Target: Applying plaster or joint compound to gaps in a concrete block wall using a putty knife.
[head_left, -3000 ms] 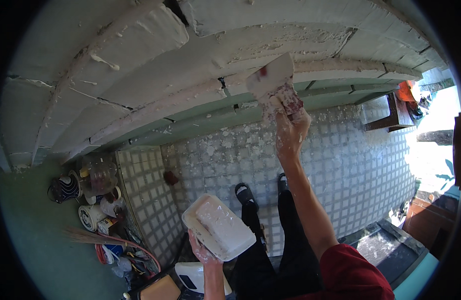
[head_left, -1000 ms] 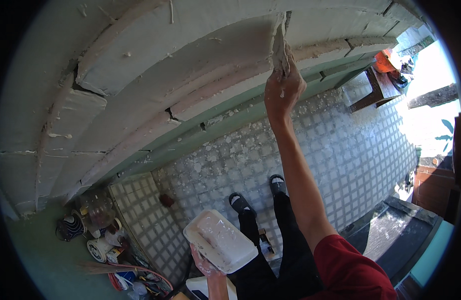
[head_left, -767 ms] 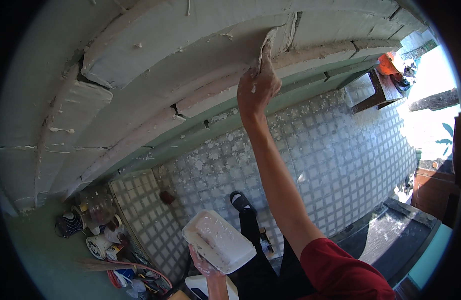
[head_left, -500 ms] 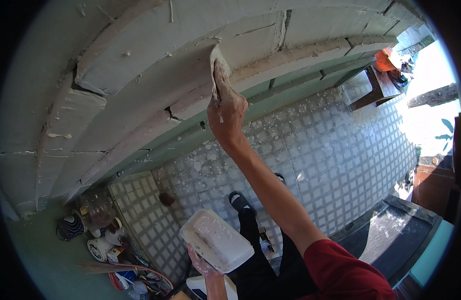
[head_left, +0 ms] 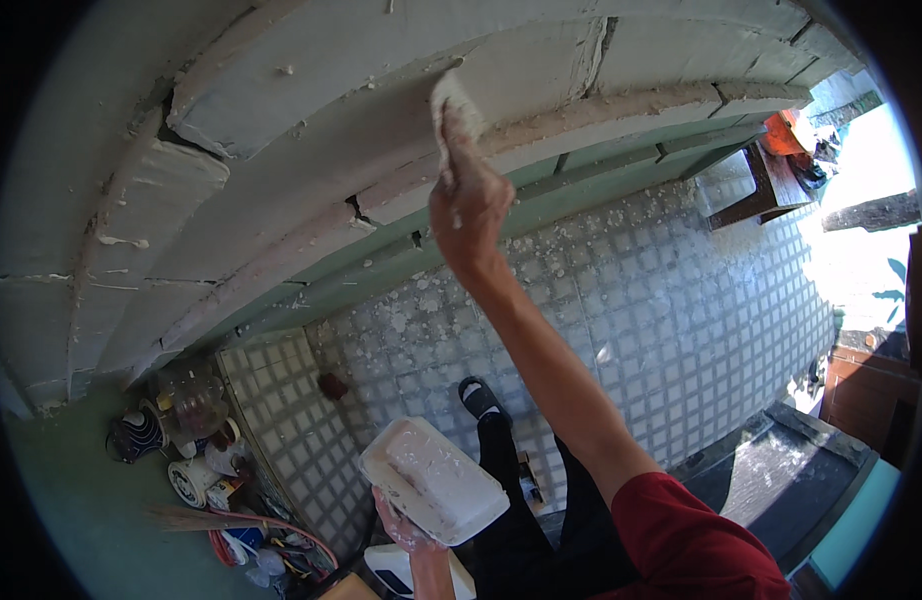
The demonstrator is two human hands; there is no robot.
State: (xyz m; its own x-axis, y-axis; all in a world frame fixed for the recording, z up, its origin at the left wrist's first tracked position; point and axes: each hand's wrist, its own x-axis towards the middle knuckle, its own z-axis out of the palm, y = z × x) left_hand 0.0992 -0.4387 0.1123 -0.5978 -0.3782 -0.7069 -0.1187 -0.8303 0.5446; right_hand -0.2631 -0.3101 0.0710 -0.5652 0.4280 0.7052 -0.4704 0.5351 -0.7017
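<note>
My right hand (head_left: 471, 208), spotted with white paste, reaches up to the pale wall panel (head_left: 381, 130). It is closed around a paste-smeared putty knife (head_left: 454, 100), whose blade lies at or very near the panel; contact is hard to tell. Most of the handle is hidden in the fist. Lower down, my left hand (head_left: 403, 525) grips the near left side of a white plastic tub (head_left: 436, 480), tilted a little. White paste coats the tub's inside, and the fingers beneath it are partly hidden.
Raised ledges (head_left: 601, 110) with cracks and paste lumps cross the wall. Buckets, bottles and a broom (head_left: 196, 518) crowd the lower left. Paste spots dot the tiled floor (head_left: 661, 290). A wooden table (head_left: 771, 185) stands far right, a dark-topped surface (head_left: 781, 480) lower right.
The putty knife's blade has turned, showing more of its broad face. My view has shifted slightly, the wall sliding right. The tub stays in my left hand, almost unmoved.
</note>
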